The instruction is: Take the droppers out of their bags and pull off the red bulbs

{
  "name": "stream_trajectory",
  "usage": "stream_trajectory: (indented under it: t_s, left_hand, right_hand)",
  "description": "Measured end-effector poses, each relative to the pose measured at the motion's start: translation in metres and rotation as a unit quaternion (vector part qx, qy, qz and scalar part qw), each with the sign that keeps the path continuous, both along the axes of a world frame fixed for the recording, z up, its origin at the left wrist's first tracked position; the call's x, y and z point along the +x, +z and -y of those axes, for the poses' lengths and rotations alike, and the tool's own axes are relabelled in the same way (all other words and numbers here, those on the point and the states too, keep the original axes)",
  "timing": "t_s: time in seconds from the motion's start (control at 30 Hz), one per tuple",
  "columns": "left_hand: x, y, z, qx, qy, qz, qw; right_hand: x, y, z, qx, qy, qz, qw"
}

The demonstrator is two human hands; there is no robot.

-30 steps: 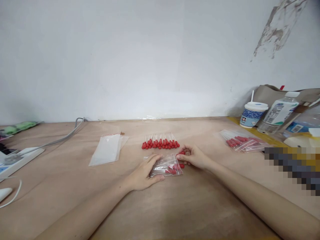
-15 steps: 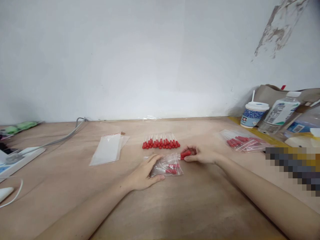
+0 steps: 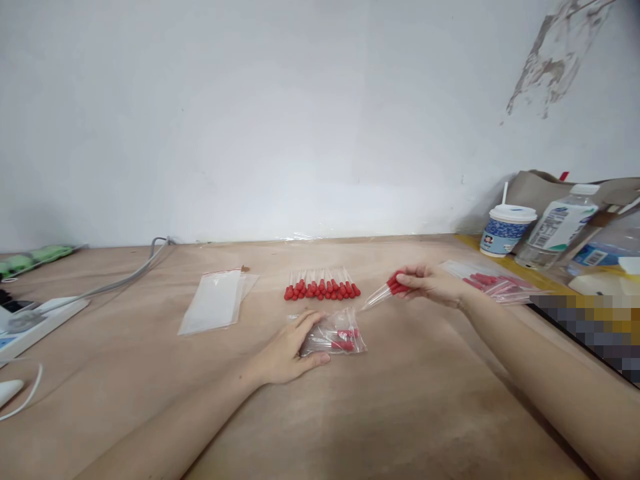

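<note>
My left hand [image 3: 285, 350] rests on the left end of a clear zip bag [image 3: 325, 327] and holds it down on the table, thumb along its near side. Inside the bag lie a few droppers [image 3: 343, 345] with red rubber bulbs. In the air to the right, my right hand [image 3: 430, 283] pinches a small bunch of glass droppers [image 3: 395, 283] by their red bulbs. Their clear tips slant down-left toward the bag's mouth. Just beyond the bag, a row of more red-bulbed droppers [image 3: 323, 288] lies with bulbs facing me.
Flat zip bags [image 3: 213, 301] lie stacked at the left. Behind my right hand are bags with red-bulbed droppers [image 3: 493, 281]. A paper cup [image 3: 507, 230] and a plastic bottle [image 3: 560, 227] stand at the far right. A power strip [image 3: 45, 323] with its cable sits far left.
My right hand has moved away from the bag's mouth, up and to the right, with the droppers; their glass tips now show outside the bag. My left hand stays on the bag.
</note>
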State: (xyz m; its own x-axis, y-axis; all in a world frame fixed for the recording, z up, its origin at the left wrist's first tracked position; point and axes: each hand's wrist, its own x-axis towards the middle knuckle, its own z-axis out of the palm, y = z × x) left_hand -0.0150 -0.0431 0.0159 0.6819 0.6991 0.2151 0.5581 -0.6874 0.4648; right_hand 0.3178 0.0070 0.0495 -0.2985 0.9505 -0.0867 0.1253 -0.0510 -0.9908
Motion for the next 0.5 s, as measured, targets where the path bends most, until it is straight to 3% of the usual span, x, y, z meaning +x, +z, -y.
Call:
stream_trajectory:
  t_s: [0.13, 0.23, 0.37, 0.43, 0.5]
  left_hand:
    - [0.0, 0.001, 0.0, -0.003, -0.002, -0.003, 1.0]
    - [0.0, 0.0, -0.001, -0.001, -0.002, 0.001, 1.0]
    - [0.0, -0.001, 0.0, -0.002, -0.004, 0.005, 1.0]
    - [0.0, 0.0, 0.001, -0.004, 0.0, 0.003, 1.0]
    - [0.0, 0.0, 0.001, -0.006, 0.005, 0.0, 1.0]
  right_hand:
    - [0.013, 0.012, -0.002, 0.158, -0.131, 0.027, 0.978]
    - [-0.005, -0.002, -0.007, 0.3, -0.195, 0.126, 0.925]
    - [-0.042, -0.03, -0.016, 0.438, -0.159, 0.318, 0.826]
    - [-0.055, -0.039, -0.019, 0.459, -0.122, 0.362, 0.803]
    - [-0.064, -0.044, -0.023, 0.461, -0.095, 0.375, 0.799]
